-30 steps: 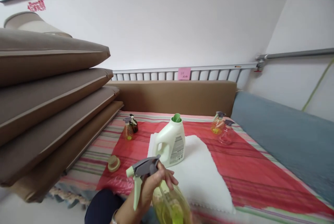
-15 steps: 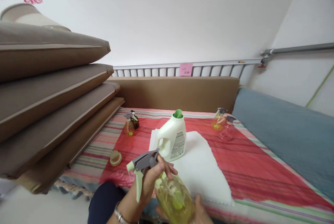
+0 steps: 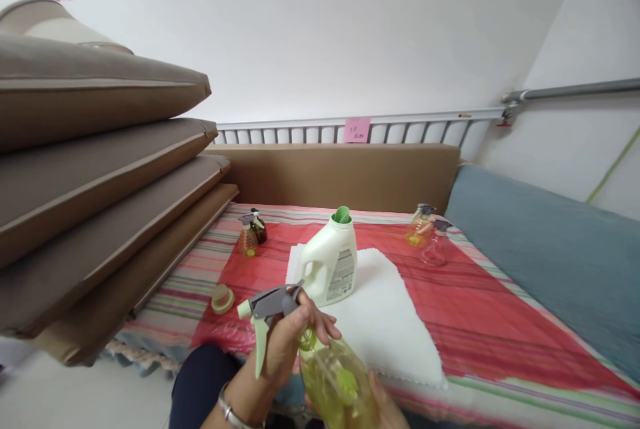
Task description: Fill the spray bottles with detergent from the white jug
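Note:
My left hand (image 3: 285,342) is closed around the grey and pale green trigger head (image 3: 265,312) of a clear yellow spray bottle (image 3: 336,381). My right hand (image 3: 385,405) cups the bottle's body from below at the bottom edge; only a few of its fingers show. The bottle tilts toward me over the near edge of the bed. Just beyond it a white detergent jug (image 3: 330,262) with an open green spout stands on a white cloth (image 3: 385,322).
A red sheet (image 3: 470,322) covers the striped bedspread. Small spray bottles stand at the far left (image 3: 247,239) and far right (image 3: 425,232). A tan round cap (image 3: 222,298) lies at the left. Stacked brown cushions (image 3: 100,182) rise on the left, a blue cushion (image 3: 550,262) on the right.
My right hand has come into view under the bottle's body. The bottle and my left hand have shifted slightly up and right, and the view has tipped a little lower.

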Demonstrator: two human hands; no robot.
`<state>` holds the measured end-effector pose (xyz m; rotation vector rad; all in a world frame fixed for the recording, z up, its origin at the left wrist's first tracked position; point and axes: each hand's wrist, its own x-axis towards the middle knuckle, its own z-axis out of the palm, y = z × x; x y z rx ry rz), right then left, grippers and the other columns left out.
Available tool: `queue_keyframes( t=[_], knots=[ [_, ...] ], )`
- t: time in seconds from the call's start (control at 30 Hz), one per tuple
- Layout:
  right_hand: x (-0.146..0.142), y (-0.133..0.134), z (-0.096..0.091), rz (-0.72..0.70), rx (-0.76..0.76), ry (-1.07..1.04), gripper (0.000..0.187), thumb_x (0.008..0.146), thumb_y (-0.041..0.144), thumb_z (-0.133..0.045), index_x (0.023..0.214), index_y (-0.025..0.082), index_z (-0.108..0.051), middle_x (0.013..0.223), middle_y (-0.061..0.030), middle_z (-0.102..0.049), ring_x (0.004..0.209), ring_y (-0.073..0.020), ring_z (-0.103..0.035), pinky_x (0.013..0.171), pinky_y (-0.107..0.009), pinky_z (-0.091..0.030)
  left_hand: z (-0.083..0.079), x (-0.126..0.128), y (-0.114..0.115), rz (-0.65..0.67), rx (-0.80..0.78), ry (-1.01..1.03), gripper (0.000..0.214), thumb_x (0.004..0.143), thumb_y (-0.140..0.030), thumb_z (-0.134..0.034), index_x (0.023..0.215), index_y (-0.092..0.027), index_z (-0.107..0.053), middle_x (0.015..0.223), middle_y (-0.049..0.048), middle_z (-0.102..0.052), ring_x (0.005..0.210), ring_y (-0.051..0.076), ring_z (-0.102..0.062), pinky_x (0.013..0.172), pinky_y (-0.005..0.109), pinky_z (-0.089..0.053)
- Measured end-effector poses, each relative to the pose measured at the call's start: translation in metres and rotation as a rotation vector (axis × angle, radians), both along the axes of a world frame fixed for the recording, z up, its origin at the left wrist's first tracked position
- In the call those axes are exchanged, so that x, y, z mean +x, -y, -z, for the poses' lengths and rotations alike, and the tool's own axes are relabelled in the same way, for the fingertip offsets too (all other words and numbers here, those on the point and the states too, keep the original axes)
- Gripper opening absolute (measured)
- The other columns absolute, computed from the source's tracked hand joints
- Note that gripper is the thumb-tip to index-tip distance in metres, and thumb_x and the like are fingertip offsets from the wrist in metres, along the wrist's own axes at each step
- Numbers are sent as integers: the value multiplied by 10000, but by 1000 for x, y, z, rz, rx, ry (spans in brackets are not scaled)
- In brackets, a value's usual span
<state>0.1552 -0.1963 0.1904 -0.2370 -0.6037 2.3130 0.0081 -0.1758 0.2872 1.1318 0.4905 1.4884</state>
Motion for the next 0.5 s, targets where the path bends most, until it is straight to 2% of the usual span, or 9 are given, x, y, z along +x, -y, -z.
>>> queue_keyframes(
  t=[0.07, 0.17, 0.3, 0.37, 0.5],
  knots=[
    [0, -1, 3, -9, -54, -27, 574, 682, 591, -692, 1080, 178, -660, 1195, -95, -634, 1128, -249, -556, 753, -259, -513, -3, -4, 1, -45, 7, -33, 238, 837, -322, -537, 662, -166, -577, 582, 18, -635, 698, 235, -659, 838, 439, -452],
    [1, -5, 14, -6, -113, -51, 576, 703, 567, -691, 1075, 129, -663, 1155, -133, -650, 1064, -259, -599, 829, -311, -502, -10, -12, 2, -146, 48, -93, 236, 838, -313, -538, 665, -165, -602, 622, 27, -646, 728, 240, -654, 839, 428, -448],
    [4, -9, 31, -26, -135, -8, 524, 817, 557, -565, 1113, 132, -641, 1065, -140, -691, 851, -252, -686, 603, -259, -531, -16, -22, 2, -197, 83, -168, 219, 843, -288, -532, 665, -177, -594, 618, 19, -642, 730, 230, -647, 851, 421, -438],
    [4, -9, 34, -19, -142, 9, 520, 836, 554, -538, 1116, 127, -640, 1071, -144, -688, 845, -257, -688, 572, -245, -528, -17, -23, 1, -201, 76, -183, 229, 848, -280, -521, 656, -174, -588, 601, 19, -629, 707, 222, -641, 841, 418, -441],
    [5, -8, 29, -28, -154, 8, 492, 827, 553, -552, 1072, 144, -670, 1039, -128, -703, 825, -254, -691, 546, -228, -526, -21, -19, 0, -231, 47, -108, 222, 835, -277, -537, 639, -176, -561, 519, -14, -573, 531, 162, -579, 765, 391, -464]
  ],
)
